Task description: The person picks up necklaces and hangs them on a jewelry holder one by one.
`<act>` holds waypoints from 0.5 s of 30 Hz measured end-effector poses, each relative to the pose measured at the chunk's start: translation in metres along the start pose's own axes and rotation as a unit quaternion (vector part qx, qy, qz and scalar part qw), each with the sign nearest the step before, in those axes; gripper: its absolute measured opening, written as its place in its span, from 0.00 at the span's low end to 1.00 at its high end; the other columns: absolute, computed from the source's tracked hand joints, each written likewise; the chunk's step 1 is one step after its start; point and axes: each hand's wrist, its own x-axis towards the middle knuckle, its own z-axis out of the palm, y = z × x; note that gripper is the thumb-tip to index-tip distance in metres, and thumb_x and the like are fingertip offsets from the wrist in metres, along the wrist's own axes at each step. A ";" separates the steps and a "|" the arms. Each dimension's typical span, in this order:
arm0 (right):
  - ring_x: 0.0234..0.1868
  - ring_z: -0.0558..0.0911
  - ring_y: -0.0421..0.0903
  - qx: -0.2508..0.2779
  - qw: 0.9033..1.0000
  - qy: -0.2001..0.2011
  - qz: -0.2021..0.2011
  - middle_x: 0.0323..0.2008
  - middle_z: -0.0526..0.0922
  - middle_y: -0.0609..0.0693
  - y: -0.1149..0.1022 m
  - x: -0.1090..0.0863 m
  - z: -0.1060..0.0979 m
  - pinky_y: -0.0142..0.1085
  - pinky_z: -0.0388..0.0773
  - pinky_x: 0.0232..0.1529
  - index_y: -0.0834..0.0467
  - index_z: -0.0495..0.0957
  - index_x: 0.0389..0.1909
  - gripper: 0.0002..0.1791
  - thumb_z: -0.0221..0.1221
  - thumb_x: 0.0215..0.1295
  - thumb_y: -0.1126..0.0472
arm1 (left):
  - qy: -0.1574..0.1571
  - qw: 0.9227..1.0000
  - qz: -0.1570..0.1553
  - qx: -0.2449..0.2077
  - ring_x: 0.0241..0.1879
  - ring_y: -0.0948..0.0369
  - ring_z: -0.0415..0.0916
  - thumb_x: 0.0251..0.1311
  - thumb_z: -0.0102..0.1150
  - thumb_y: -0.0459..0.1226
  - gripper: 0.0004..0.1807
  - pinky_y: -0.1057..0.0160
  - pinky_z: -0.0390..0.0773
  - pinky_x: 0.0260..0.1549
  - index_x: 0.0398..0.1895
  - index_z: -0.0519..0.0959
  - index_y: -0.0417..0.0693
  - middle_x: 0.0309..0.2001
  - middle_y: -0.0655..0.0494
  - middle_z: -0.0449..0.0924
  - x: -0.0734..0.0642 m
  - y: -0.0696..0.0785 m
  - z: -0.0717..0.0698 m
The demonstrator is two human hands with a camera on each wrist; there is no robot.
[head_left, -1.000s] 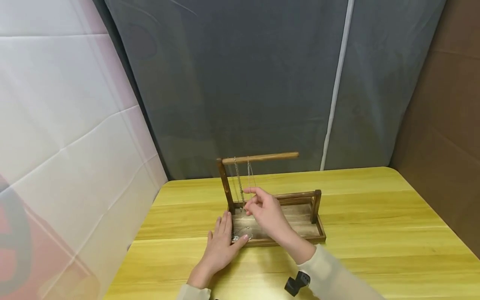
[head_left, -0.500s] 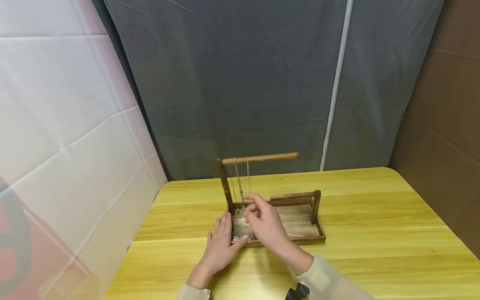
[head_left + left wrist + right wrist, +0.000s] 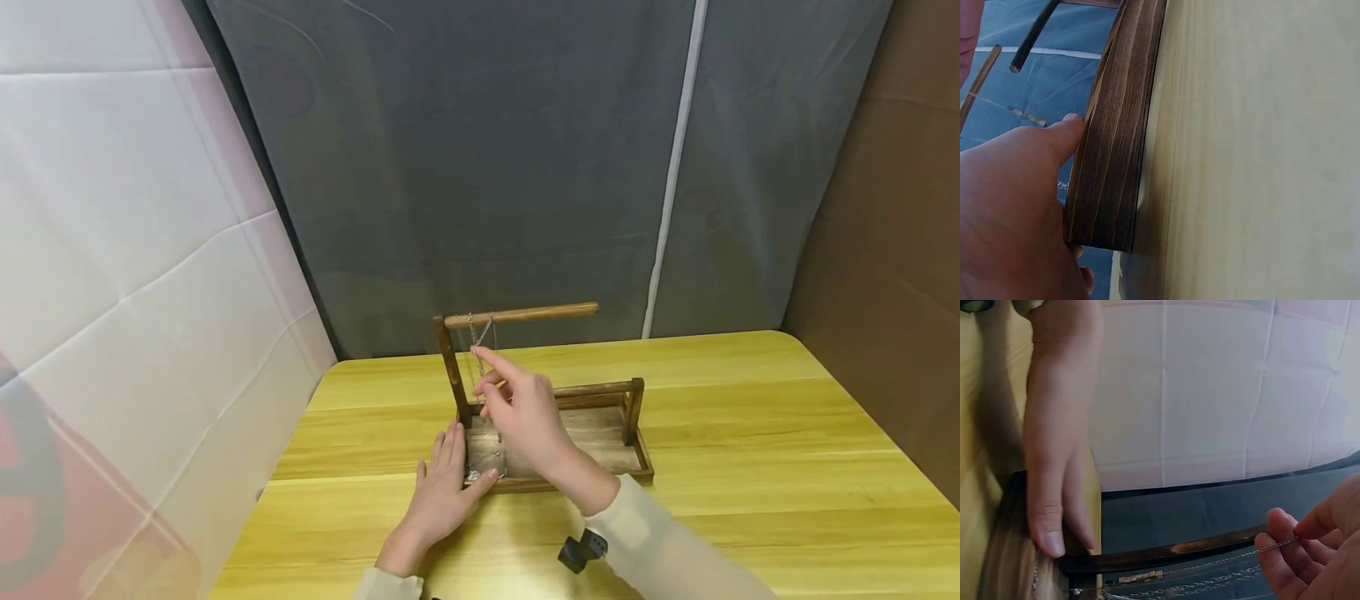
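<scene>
A wooden jewelry stand (image 3: pixel 641 433) has a tray base and a tall upright with a bar (image 3: pixel 558 312). My left hand (image 3: pixel 438 500) rests at its front left corner, fingers fairly straight along the side, thumb (image 3: pixel 1072 128) against the front wall. My right hand (image 3: pixel 528 421) is under the bar, index finger stretched out, touching a silver chain that slants down from the bar. In the right wrist view, the fingertips pinch a thin silver necklace (image 3: pixel 1229 559) with gold-toned beads along part of it. Another silver chain (image 3: pixel 1191 589) hangs beside it.
Small silver jewelry (image 3: pixel 472 477) lies in the tray's front left corner. A lower wooden rail (image 3: pixel 600 389) stands on a short post at the tray's right. The stand sits on a yellow wood-grain table (image 3: pixel 750 467), with a grey curtain (image 3: pixel 525 167) behind.
My right hand has moved up and slightly left, its index finger now near the bar. The chain there, straight before, is drawn aside to the left. My left hand stays in place.
</scene>
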 end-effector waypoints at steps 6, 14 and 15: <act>0.23 0.84 0.47 0.061 0.997 -0.019 0.039 0.33 0.85 0.45 0.000 0.017 -0.004 0.35 0.76 0.17 0.44 0.74 0.68 0.28 0.54 0.72 0.71 | -0.002 1.000 -0.001 -0.005 0.79 0.45 0.31 0.69 0.50 0.64 0.54 0.25 0.38 0.65 0.82 0.38 0.43 0.81 0.48 0.34 0.002 -0.001 0.001; 0.31 0.86 0.57 0.106 0.987 -0.019 0.120 0.35 0.87 0.58 0.013 0.027 -0.001 0.37 0.83 0.29 0.55 0.79 0.61 0.20 0.56 0.71 0.71 | -0.001 1.000 -0.003 -0.002 0.79 0.46 0.31 0.69 0.49 0.64 0.54 0.26 0.38 0.66 0.82 0.37 0.44 0.81 0.49 0.34 0.001 -0.002 0.002; 0.31 0.87 0.55 0.099 0.987 -0.018 0.124 0.34 0.87 0.58 0.015 0.027 -0.001 0.34 0.81 0.26 0.56 0.79 0.60 0.19 0.56 0.71 0.71 | -0.001 1.000 -0.004 -0.001 0.79 0.46 0.31 0.68 0.49 0.65 0.54 0.26 0.38 0.66 0.82 0.37 0.44 0.81 0.49 0.34 0.001 -0.002 0.002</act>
